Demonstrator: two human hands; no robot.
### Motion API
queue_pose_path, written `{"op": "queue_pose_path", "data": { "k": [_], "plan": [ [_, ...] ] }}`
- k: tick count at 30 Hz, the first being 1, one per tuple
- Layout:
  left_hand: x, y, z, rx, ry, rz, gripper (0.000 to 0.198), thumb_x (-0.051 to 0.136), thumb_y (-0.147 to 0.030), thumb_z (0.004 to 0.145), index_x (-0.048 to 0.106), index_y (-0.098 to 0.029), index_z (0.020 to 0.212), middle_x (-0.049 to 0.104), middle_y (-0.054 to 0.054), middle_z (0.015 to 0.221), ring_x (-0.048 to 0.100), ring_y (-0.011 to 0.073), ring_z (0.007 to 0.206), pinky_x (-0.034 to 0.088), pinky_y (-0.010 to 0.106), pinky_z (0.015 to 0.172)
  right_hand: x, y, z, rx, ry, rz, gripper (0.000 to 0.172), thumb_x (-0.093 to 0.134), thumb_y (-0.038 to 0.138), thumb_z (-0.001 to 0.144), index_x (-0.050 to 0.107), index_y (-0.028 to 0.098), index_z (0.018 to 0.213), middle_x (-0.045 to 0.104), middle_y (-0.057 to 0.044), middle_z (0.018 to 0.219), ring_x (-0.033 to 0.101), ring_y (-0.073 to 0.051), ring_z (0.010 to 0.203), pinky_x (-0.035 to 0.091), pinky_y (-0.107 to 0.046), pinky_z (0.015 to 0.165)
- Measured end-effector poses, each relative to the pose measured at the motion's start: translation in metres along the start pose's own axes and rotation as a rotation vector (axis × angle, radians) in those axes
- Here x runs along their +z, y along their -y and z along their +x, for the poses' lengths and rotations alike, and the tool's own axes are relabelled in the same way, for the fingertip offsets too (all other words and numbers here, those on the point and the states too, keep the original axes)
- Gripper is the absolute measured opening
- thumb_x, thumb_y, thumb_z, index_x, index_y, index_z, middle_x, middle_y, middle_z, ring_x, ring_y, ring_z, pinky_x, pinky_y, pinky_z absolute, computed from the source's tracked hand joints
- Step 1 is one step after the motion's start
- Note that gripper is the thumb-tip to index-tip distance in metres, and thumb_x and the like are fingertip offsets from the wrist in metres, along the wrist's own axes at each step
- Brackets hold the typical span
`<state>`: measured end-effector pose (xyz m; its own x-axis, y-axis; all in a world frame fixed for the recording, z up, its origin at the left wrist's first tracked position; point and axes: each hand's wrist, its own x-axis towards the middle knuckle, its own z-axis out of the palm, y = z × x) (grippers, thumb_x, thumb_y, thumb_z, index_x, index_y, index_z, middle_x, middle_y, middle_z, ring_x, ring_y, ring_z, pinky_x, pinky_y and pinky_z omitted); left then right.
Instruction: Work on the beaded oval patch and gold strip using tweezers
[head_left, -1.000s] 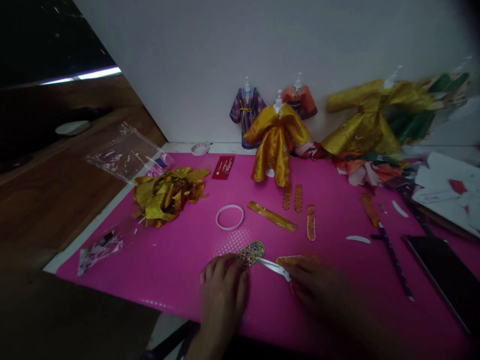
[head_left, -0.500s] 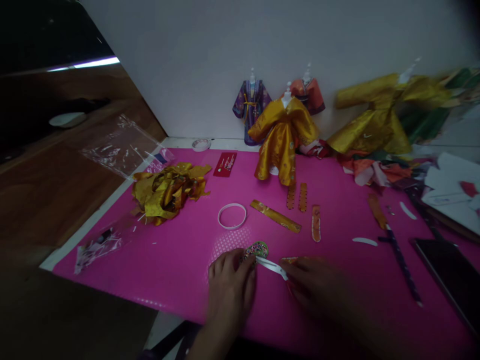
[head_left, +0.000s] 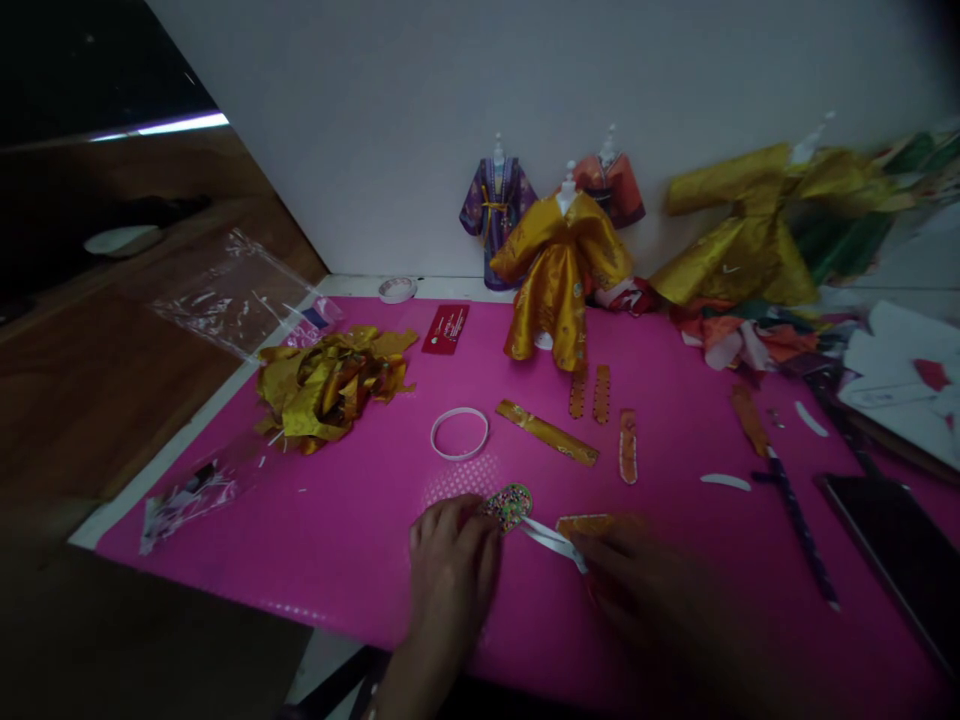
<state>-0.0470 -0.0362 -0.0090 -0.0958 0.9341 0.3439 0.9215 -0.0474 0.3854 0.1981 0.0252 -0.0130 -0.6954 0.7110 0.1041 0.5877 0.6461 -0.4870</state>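
Observation:
My left hand (head_left: 451, 550) rests on the table with its fingers closed at the edge of a small oval dish (head_left: 511, 505) of multicoloured beads. From the right, my blurred right hand (head_left: 637, 570) grips a pair of pale tweezers (head_left: 553, 540), whose tips reach the beads. Something red shows beneath those fingers. An orange fabric piece with a white beaded edge (head_left: 586, 523) lies against the right fingertips; whether they touch it I cannot tell. Beyond the hands are a flat gold strip (head_left: 547, 433), a white-edged orange strip (head_left: 628, 447) and two dark-dotted orange strips (head_left: 601, 395).
A white ring (head_left: 460, 434) lies before the dish. Crumpled gold fabric (head_left: 330, 390) and clear plastic bags sit left. Several small dressed mannequins, one in gold (head_left: 564, 265), stand along the wall. A purple seam ripper-like tool (head_left: 802, 540) and a dark phone (head_left: 892, 560) lie right.
The right hand and tweezers have shifted slightly right and down, and more of the white-edged orange piece shows. The left hand stays at the dish. The whole view has drifted slightly.

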Motion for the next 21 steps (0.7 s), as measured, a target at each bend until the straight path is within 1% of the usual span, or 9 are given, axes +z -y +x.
{"op": "queue_pose_path", "data": {
  "k": [3, 7, 8, 10, 12, 14, 18, 21],
  "plan": [
    [0.002, -0.001, 0.006, -0.02, -0.01, -0.006, 0.012, 0.061, -0.017, 0.096, 0.071, -0.023, 0.098, 0.071, 0.008, 0.107, 0.06, 0.0278, 0.099, 0.042, 0.044, 0.085, -0.001, 0.0, -0.004, 0.008, -0.011, -0.017, 0.051, 0.042, 0.013, 0.088, 0.063, 0.026, 0.133, 0.071, -0.011, 0.111, 0.071, -0.027, 0.082, 0.057, -0.041, 0.069],
    [0.001, -0.002, 0.012, -0.039, -0.013, -0.014, 0.009, 0.063, -0.017, 0.094, 0.07, -0.021, 0.088, 0.072, 0.008, 0.1, 0.062, 0.0276, 0.094, 0.043, 0.044, 0.083, -0.003, -0.001, -0.015, 0.0, -0.028, -0.034, 0.047, 0.041, 0.015, 0.089, 0.065, 0.028, 0.128, 0.072, -0.008, 0.098, 0.071, -0.025, 0.074, 0.054, -0.035, 0.057],
    [0.0, -0.002, 0.013, -0.037, -0.008, -0.018, 0.009, 0.063, -0.018, 0.094, 0.07, -0.021, 0.09, 0.072, 0.007, 0.1, 0.063, 0.0274, 0.094, 0.043, 0.044, 0.083, -0.004, -0.002, -0.018, -0.005, -0.031, -0.033, 0.048, 0.041, 0.015, 0.089, 0.064, 0.028, 0.129, 0.072, -0.008, 0.097, 0.071, -0.024, 0.074, 0.054, -0.034, 0.056],
    [-0.001, -0.003, 0.014, -0.021, 0.01, -0.029, 0.009, 0.063, -0.021, 0.095, 0.071, -0.022, 0.099, 0.073, 0.007, 0.105, 0.064, 0.0275, 0.097, 0.045, 0.044, 0.084, -0.005, -0.003, -0.023, -0.005, -0.038, -0.033, 0.051, 0.04, 0.014, 0.088, 0.062, 0.028, 0.131, 0.072, -0.008, 0.098, 0.071, -0.023, 0.074, 0.053, -0.032, 0.056],
    [-0.002, -0.005, 0.015, -0.003, 0.036, -0.037, 0.019, 0.064, -0.023, 0.094, 0.07, -0.022, 0.112, 0.073, 0.008, 0.112, 0.064, 0.0282, 0.101, 0.047, 0.044, 0.085, -0.006, -0.004, -0.028, 0.002, -0.043, -0.033, 0.051, 0.04, 0.014, 0.088, 0.061, 0.028, 0.132, 0.071, -0.006, 0.093, 0.071, -0.021, 0.071, 0.053, -0.03, 0.054],
    [-0.002, -0.006, 0.014, 0.009, 0.062, -0.039, 0.028, 0.065, -0.025, 0.091, 0.068, -0.022, 0.119, 0.073, 0.009, 0.117, 0.064, 0.029, 0.103, 0.049, 0.045, 0.086, -0.007, -0.004, -0.03, 0.008, -0.041, -0.03, 0.048, 0.04, 0.015, 0.089, 0.061, 0.029, 0.131, 0.07, -0.005, 0.088, 0.07, -0.021, 0.068, 0.053, -0.03, 0.054],
    [-0.002, -0.008, 0.008, 0.011, 0.093, -0.02, 0.028, 0.064, -0.02, 0.087, 0.069, -0.02, 0.115, 0.074, 0.011, 0.112, 0.066, 0.029, 0.099, 0.049, 0.046, 0.085, -0.009, -0.002, -0.033, 0.021, -0.019, -0.019, 0.049, 0.043, 0.014, 0.089, 0.059, 0.03, 0.132, 0.07, -0.004, 0.09, 0.07, -0.019, 0.069, 0.054, -0.028, 0.056],
    [-0.008, -0.007, 0.002, 0.02, 0.103, -0.004, 0.028, 0.059, -0.015, 0.087, 0.069, -0.02, 0.113, 0.075, 0.01, 0.109, 0.066, 0.0284, 0.098, 0.049, 0.045, 0.084, -0.012, -0.001, -0.035, 0.021, -0.024, -0.017, 0.05, 0.044, 0.012, 0.088, 0.059, 0.03, 0.132, 0.07, -0.004, 0.089, 0.071, -0.02, 0.069, 0.055, -0.028, 0.057]
  ]
}}
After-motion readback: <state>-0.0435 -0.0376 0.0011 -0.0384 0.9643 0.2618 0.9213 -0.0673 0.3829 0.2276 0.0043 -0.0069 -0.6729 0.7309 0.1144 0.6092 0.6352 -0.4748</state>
